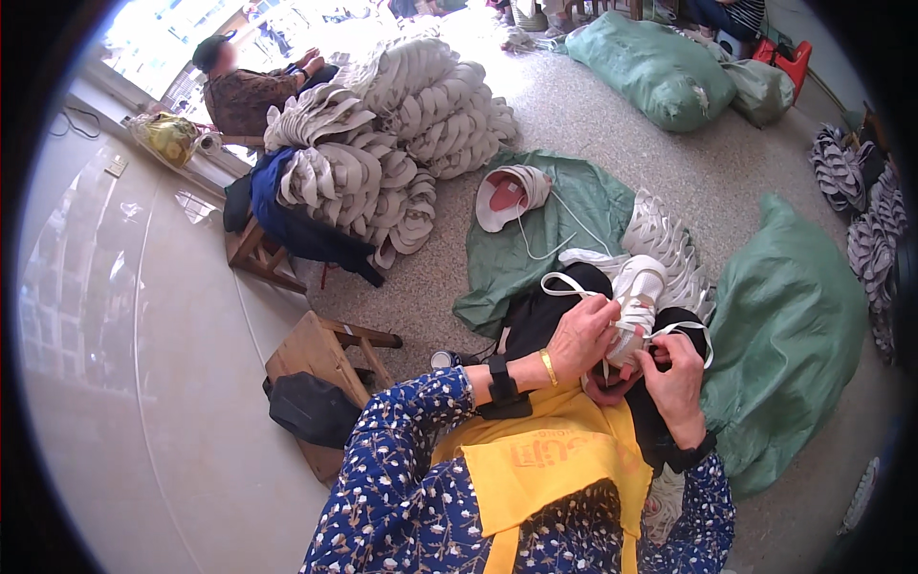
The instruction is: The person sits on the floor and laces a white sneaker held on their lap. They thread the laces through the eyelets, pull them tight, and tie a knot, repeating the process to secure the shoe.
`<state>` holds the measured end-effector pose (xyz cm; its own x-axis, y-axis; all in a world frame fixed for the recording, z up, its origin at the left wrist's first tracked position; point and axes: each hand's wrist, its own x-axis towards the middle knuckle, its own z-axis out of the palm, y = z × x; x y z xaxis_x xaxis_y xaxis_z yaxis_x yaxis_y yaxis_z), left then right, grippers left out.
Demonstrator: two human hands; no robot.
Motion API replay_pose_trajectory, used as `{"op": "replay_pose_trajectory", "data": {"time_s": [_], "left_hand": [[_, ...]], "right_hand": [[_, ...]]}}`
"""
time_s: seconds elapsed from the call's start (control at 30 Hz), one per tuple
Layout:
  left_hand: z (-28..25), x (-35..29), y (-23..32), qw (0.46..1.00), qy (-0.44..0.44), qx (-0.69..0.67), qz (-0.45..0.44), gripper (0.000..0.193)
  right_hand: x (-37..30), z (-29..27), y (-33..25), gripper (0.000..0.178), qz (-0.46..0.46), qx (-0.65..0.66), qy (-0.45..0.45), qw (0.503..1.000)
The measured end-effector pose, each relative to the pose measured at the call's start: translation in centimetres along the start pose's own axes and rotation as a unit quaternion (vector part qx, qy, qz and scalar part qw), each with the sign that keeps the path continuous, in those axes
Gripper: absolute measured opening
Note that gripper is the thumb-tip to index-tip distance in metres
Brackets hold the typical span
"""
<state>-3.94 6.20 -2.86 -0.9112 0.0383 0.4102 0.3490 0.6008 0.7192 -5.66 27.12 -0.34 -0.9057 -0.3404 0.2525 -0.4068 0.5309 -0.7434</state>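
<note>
A white shoe upper (639, 287) with a pinkish lining rests between my knees, its toe pointing away from me. White shoelace (564, 280) runs through its eyelets and loops out to both sides. My left hand (580, 337) is closed in a pinch at the left edge of the lacing, gripping the lace. On the other side, my right hand (675, 375) pinches the lace by the tongue, and a loop stands out past its fingers. Parts of the lace are hidden behind my fingers. A yellow apron (545, 469) covers my lap.
A green cloth (593, 191) on the floor holds a loose shoe upper (512, 196) and a row of stacked uppers (660, 239). Green sacks (789, 335) stand at right. Piled grey-white uppers (363, 172), a wooden stool (320, 359) and a seated person (249, 96) are at left.
</note>
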Motion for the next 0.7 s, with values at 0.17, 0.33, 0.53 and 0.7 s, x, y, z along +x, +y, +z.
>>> {"op": "replay_pose_trajectory", "data": {"time_s": [0.17,0.33,0.53,0.7], "left_hand": [[0.1,-0.5,-0.5,1.0,-0.023,0.011,0.01,0.017],[-0.5,-0.4,0.4,0.998,-0.056,0.014,0.025,0.026],[-0.5,-0.7,0.9,0.989,-0.084,0.1,0.062,0.031],[0.5,-0.9,0.4,0.971,-0.109,0.199,0.078,0.032]], "right_hand": [[0.4,-0.3,0.0,0.019,0.053,0.006,-0.044,0.998],[0.5,0.3,0.9,0.011,0.03,-0.055,-0.042,0.997],[0.4,1.1,2.0,0.01,0.052,-0.058,-0.023,0.997],[0.7,0.9,0.4,0.013,0.114,-0.005,-0.011,0.993]]}}
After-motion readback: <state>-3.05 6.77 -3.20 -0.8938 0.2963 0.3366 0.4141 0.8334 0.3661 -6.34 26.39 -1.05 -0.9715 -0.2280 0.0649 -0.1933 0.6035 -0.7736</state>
